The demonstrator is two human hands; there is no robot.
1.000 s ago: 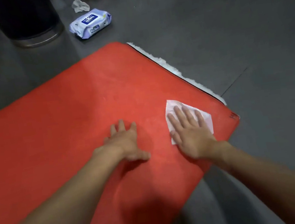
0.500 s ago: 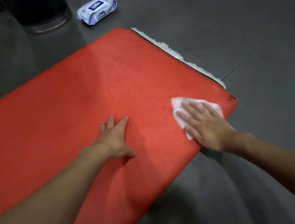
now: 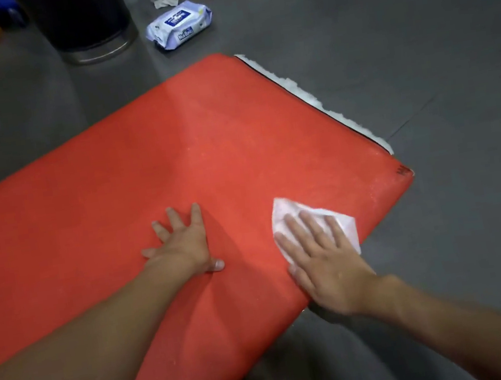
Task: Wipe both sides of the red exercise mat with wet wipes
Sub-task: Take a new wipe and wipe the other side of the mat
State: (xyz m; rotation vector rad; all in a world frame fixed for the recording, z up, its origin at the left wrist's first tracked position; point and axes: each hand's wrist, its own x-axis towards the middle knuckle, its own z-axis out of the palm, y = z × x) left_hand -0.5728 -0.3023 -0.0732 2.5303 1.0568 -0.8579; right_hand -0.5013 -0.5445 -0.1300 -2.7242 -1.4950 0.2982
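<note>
The risk here is at the mat's edge. The right hand (image 3: 323, 260) presses the wet wipe (image 3: 282, 212) flat at about 4 o'clock of the view, close to the near edge of the red exercise mat (image 3: 119, 224). One corner of the wipe seems to reach just past this edge, above the floor (image 3: 419, 69). If the stroke goes further toward 5 o'clock, I think the wipe can slide off, or take dirt from the floor. It is only pressed, not gripped, so it may also bunch up and leave a strip unwiped.

The left hand (image 3: 183, 244) lies flat on the mat near the centre, fingers spread and straight, holding nothing. The right hand's fingers are straight too, pointing to about 11 o'clock. The mat lies on the floor from 9 to 3 o'clock, and the pack of wipes (image 3: 179, 24) lies at 12 o'clock.
</note>
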